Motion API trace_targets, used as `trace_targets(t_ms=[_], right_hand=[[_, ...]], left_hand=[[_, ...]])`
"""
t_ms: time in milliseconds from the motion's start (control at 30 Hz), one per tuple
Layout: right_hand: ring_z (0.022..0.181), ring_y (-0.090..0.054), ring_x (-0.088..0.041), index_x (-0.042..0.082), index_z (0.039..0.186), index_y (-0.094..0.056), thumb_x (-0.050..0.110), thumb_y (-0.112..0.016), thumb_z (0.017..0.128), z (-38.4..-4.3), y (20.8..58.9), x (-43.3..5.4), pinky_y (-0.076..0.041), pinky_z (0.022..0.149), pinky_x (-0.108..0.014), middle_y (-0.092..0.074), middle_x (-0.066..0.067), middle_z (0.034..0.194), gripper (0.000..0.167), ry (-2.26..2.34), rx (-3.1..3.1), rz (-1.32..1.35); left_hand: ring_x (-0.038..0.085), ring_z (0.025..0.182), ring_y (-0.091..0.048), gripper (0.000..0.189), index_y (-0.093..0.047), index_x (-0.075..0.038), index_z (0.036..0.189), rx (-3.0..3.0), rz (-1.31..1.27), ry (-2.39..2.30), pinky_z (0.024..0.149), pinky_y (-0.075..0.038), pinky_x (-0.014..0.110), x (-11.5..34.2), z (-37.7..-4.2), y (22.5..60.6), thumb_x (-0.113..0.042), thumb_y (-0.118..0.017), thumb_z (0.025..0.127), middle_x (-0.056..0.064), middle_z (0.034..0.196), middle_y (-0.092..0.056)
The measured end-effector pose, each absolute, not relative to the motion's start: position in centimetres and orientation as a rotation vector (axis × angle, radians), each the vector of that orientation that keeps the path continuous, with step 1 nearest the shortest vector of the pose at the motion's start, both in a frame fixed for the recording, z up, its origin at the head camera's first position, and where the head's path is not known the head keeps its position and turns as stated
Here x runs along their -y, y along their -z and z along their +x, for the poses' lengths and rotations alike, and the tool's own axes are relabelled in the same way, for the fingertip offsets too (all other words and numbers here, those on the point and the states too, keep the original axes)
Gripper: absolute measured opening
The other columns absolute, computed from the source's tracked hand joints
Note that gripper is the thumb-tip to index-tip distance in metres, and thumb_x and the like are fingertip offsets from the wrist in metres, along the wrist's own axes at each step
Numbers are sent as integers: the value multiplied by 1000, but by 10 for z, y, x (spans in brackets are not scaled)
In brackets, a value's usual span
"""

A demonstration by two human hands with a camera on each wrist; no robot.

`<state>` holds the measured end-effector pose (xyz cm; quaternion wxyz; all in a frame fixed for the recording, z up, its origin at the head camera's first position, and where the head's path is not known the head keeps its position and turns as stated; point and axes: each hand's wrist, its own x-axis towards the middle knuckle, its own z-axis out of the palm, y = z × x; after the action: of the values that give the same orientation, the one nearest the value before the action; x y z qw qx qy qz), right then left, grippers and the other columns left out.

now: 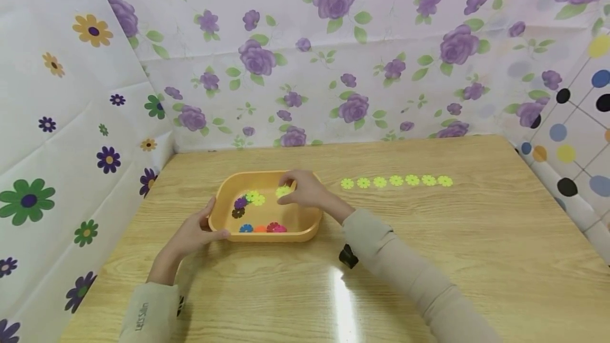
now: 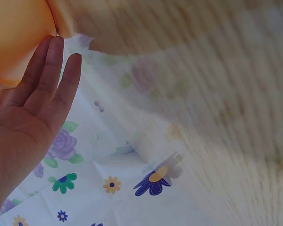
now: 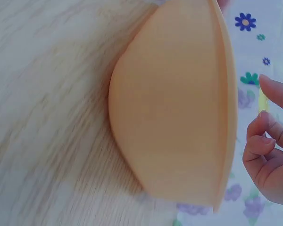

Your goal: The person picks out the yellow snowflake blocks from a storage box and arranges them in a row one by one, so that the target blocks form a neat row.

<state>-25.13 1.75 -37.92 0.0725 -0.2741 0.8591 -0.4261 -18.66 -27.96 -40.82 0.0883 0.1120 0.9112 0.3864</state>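
Observation:
An orange tray sits on the table with several colourful flower-shaped plastic pieces inside. My left hand rests against its left end, thumb on the front rim; its fingers lie straight along the outer wall in the left wrist view. Over the tray's right half, my right hand pinches a yellow flower-shaped piece between thumb and index finger. Two yellow-green pieces lie left of it, beside a purple piece and a brown piece. Blue, orange and pink pieces lie along the front wall.
Several yellow flower-shaped pieces form a row on the table right of the tray. A small black object is by the right sleeve. Flower-patterned sheets stand behind and to the left of the wooden table, a dotted one at the right.

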Motion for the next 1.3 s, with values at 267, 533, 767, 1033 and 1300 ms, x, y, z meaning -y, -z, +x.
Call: trace_targets(t_ms=[267, 533, 767, 1033, 1300], right_hand=[[81, -51, -16, 6, 101, -65, 19, -77, 74, -254, 378, -47, -44, 67, -25, -59, -5, 94, 33, 1349, -2649, -761], [63, -51, -15, 4, 104, -64, 18, -76, 74, -259, 384, -78, -45, 59, -26, -57, -8, 95, 36, 1405, -2681, -673], [67, -54, -18, 1, 105, -63, 18, -76, 74, -263, 387, -106, -46, 60, -29, -58, -10, 95, 37, 1397, -2748, -628], [72, -56, -22, 0, 107, -62, 20, -75, 76, -268, 395, -147, -47, 62, -31, -57, -14, 99, 38, 1374, -2816, -526], [81, -55, -27, 0, 119, -57, 23, -70, 81, -271, 405, -196, -47, 68, -37, -56, -17, 109, 46, 1279, -2857, -402]], left_hand=[[27, 97, -57, 97, -10, 3, 143, -2728, 328, -1135, 86, -43, 41, 280, -186, 408, -30, -73, 77, 31, 137, -32], [28, 101, -55, 96, -9, 2, 144, -2724, 313, -1136, 90, -40, 45, 279, -187, 409, -28, -72, 78, 30, 140, -28], [29, 100, -56, 96, -9, 2, 144, -2722, 315, -1140, 89, -41, 45, 279, -186, 408, -28, -72, 78, 31, 139, -29], [28, 99, -56, 97, -7, 3, 143, -2718, 316, -1139, 88, -42, 44, 279, -186, 408, -28, -72, 78, 32, 135, -34], [28, 100, -56, 97, -7, 2, 143, -2710, 305, -1145, 91, -39, 47, 280, -187, 410, -28, -72, 78, 31, 137, -31]])
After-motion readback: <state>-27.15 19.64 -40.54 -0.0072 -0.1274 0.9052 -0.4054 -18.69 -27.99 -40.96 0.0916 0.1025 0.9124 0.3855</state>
